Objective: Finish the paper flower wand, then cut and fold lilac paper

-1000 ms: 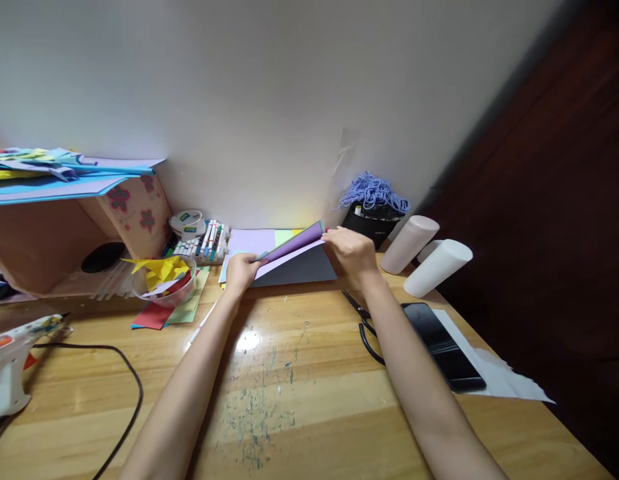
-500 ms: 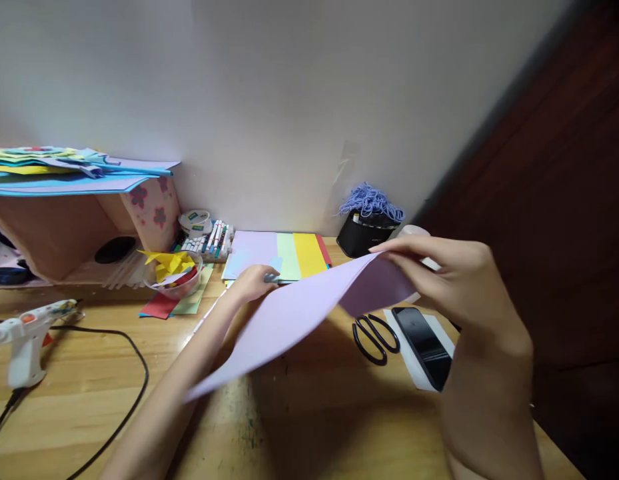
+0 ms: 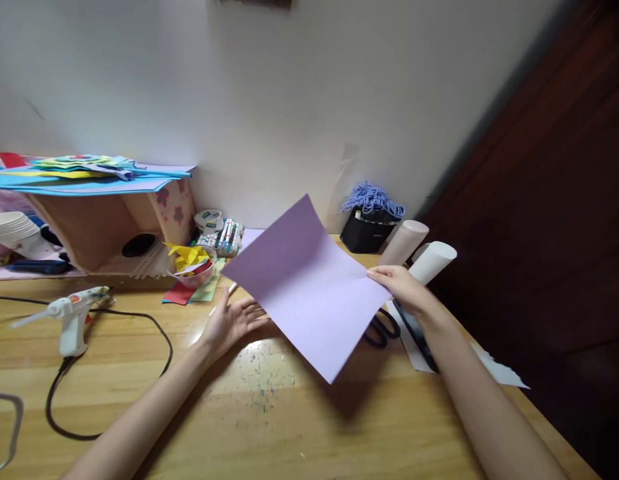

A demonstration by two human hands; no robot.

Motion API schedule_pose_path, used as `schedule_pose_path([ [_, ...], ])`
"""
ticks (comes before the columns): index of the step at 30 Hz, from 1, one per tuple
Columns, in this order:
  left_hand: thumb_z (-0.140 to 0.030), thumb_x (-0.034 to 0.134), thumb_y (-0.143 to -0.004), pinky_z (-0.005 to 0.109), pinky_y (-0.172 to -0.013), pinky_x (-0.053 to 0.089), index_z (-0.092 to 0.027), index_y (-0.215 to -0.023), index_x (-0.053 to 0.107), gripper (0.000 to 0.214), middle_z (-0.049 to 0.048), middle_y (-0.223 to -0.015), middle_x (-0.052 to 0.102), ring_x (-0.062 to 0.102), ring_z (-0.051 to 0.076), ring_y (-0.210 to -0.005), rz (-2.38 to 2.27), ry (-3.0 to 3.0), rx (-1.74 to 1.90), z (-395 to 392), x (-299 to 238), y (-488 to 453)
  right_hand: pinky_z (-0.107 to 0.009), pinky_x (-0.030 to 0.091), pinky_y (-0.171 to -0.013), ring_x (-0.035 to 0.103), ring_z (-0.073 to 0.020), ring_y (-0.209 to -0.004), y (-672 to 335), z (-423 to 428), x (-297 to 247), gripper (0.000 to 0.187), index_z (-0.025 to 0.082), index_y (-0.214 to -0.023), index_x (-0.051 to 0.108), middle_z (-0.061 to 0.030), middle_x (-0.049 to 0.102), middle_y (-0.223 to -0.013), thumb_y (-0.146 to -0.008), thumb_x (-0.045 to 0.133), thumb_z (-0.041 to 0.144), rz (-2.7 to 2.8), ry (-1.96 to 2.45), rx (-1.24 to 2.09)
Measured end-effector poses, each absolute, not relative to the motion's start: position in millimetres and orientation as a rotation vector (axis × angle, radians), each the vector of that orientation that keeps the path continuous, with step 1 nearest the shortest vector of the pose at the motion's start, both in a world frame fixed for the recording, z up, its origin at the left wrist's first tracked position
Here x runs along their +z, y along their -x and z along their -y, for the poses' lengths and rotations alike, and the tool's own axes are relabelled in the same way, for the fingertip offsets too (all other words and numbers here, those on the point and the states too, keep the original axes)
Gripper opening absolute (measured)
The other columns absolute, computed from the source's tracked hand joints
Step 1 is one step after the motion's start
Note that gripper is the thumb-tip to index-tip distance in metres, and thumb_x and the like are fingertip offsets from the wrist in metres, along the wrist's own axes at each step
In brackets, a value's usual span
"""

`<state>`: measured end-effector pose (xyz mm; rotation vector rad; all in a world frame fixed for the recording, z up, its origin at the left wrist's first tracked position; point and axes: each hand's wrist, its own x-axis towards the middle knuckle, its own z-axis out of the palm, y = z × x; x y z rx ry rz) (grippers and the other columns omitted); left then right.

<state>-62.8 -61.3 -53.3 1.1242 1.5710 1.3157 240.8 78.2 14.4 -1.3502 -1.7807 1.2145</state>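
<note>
A lilac paper sheet (image 3: pixel 309 287) hangs tilted above the wooden desk (image 3: pixel 269 413), held at its right edge by my right hand (image 3: pixel 402 288), whose fingers pinch it. My left hand (image 3: pixel 234 320) lies open and palm up under the sheet's left lower edge, just touching or close to it. The stack of coloured paper at the wall is mostly hidden behind the sheet; only a pale corner (image 3: pixel 250 235) shows.
Black scissors (image 3: pixel 382 325) and a dark phone (image 3: pixel 414 330) on white paper lie under my right wrist. Two pale rolls (image 3: pixel 419 253), a black pot with purple yarn (image 3: pixel 372 220), markers (image 3: pixel 224 237), a bowl of paper scraps (image 3: pixel 192 263), a glue gun (image 3: pixel 72 313) with cord, a cardboard box (image 3: pixel 94 220).
My right hand has lifted the lilac sheet out of the stack and swung it over the desk. My left hand has left the stack and opened under the sheet.
</note>
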Motion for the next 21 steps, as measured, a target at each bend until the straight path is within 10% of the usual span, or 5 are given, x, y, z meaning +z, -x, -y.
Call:
schedule_pose_path([
  [21, -0.049, 0.059, -0.069, 0.027, -0.063, 0.045, -0.014, -0.084, 0.062, 0.039, 0.0048, -0.083, 0.068, 0.061, 0.020, -0.074, -1.552, -0.966, 1.428, 68.7, -85.0, 69.1, -0.023, 0.037, -0.047, 0.050, -0.0117, -0.047, -216.7, -20.1, -60.0, 0.035, 0.018, -0.056, 0.050, 0.0030, 0.052, -0.051, -0.063, 0.066, 0.048, 1.742, 1.350, 1.738],
])
